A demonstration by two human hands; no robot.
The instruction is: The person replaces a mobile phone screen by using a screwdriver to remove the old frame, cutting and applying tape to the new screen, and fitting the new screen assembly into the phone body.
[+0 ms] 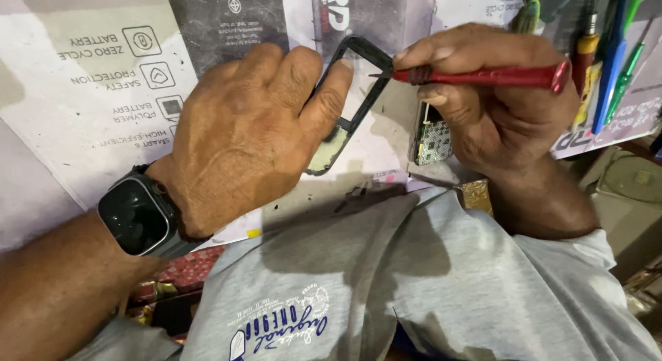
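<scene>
Frame (358, 92), black and thin, sat up off the bench in the left hand (248, 137). The fingers were curled round its lower end and held it tight, so it could not wobble. It was tilted up toward the person's eyes, likely so the small parts were easy to see. The top of it was an open window, with a pale patch lower down near the fingers.

The right hand (483, 106) gripped a red screwdriver (483, 75). The thumb and fingers were closed on the handle, close to the metal end, which would give good aim. The thin tip touched the right edge of the frame, near its top corner.

A small circuit board (433, 142) lay on the bench just beside the right hand, near enough to grab. More tools (614, 64) with green, blue and yellow handles stood at the far right. A white printed sheet (89, 78) covered the bench under it all. A dark watch (134, 216) was on the left wrist, and a grey shirt (386, 285) filled the bottom of the view.
</scene>
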